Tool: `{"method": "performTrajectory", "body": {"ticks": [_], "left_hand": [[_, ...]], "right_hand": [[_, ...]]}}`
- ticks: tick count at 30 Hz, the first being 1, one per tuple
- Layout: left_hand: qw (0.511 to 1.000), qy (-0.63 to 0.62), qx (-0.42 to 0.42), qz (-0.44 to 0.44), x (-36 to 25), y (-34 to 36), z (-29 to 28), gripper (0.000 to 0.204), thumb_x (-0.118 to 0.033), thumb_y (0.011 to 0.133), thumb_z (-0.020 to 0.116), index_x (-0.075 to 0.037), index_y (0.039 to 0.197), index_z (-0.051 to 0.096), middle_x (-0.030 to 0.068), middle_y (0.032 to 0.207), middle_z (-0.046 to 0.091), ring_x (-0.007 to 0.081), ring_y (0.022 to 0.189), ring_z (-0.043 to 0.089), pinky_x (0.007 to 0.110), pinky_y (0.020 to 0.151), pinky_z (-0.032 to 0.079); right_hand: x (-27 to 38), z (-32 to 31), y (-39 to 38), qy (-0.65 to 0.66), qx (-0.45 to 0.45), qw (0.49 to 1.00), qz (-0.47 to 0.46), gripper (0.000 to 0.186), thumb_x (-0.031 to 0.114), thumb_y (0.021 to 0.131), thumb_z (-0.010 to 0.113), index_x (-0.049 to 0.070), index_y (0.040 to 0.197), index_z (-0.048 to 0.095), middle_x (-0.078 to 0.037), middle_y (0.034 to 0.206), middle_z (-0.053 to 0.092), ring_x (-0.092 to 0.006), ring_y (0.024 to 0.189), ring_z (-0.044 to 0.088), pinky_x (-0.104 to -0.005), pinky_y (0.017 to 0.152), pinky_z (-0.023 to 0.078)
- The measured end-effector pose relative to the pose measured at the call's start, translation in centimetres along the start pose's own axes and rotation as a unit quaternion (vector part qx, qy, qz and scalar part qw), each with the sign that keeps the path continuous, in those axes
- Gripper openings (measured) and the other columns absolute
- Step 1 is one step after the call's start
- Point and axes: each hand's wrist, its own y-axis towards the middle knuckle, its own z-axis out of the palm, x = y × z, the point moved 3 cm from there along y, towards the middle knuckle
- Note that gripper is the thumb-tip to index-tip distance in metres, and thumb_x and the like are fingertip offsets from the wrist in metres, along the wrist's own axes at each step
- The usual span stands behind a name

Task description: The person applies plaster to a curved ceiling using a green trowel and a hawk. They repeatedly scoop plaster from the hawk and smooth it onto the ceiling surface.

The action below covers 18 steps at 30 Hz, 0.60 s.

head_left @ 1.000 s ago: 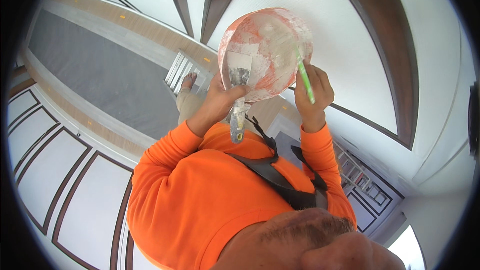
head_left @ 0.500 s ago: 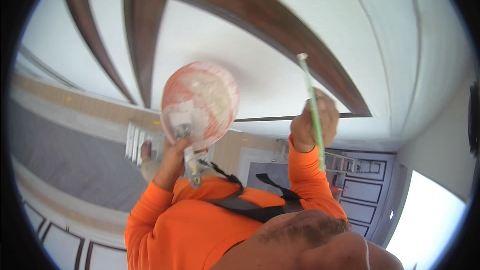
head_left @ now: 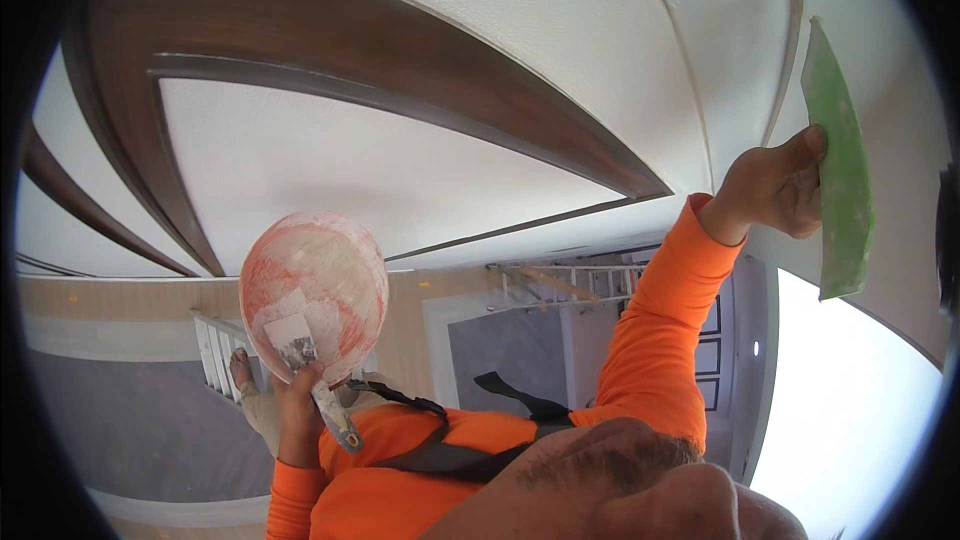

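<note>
My left hand (head_left: 298,395) is closed at the near rim of a round, reddish plastic bowl (head_left: 345,255) smeared with whitish paste. The same hand holds a putty knife (head_left: 338,422), its paste-covered blade lying over the bowl's inside. Out to the far right, my right hand (head_left: 780,185) grips a wide, thin green spreader (head_left: 845,180) by one long edge, thumb on its face. The spreader is close to the pale wall (head_left: 905,130); whether it touches I cannot tell.
A white wall panel with a dark brown wood frame (head_left: 380,30) spans the upper view. Far below, a bare foot (head_left: 240,370) stands by a metal ladder (head_left: 212,350). More metal ladder frames (head_left: 600,282) stand below. A bright window (head_left: 840,400) is at lower right.
My right hand has moved out to the right, and the spreader has turned from edge-on to showing its broad face. The bowl and left hand sit lower and further left in view.
</note>
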Motion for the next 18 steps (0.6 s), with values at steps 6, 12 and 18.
{"method": "performTrajectory", "body": {"ticks": [6,12,18], "left_hand": [[1.0,0.009,-0.001,-0.008,0.0,0.2,-0.4,0.065,-0.004,0.082,0.06,0.005,0.142,0.036,0.0182,0.119,0.056,0.0306,0.098,0.069,0.042,0.075,0.066],[1.0,0.019,-0.002,0.002,-1.0,0.1,0.5,0.068,-0.007,0.082,0.061,0.004,0.143,0.034,0.018,0.12,0.055,0.0308,0.098,0.068,0.042,0.075,0.065],[0.999,0.03,-0.02,-0.005,-0.8,0.1,0.1,0.07,-0.008,0.082,0.061,0.002,0.144,0.032,0.0169,0.122,0.054,0.0308,0.101,0.066,0.042,0.076,0.065]], "right_hand": [[-2.4,-0.2,-1.0,0.046,0.023,0.998,-0.027,0.01,-0.002,0.091,0.076,-0.008,0.095,0.069,-0.007,0.084,0.073,-0.0096,0.065,0.065,-0.0199,0.059,0.051],[-4.5,-0.4,-1.5,0.052,0.01,0.998,-0.038,0.013,-0.002,0.087,0.079,-0.008,0.088,0.067,-0.004,0.079,0.071,-0.0069,0.06,0.06,-0.0183,0.055,0.046],[-1.6,1.4,0.2,0.046,-0.014,0.998,-0.039,0.014,-0.002,0.086,0.08,-0.008,0.087,0.068,-0.004,0.075,0.07,-0.0067,0.057,0.06,-0.0183,0.052,0.045]]}}
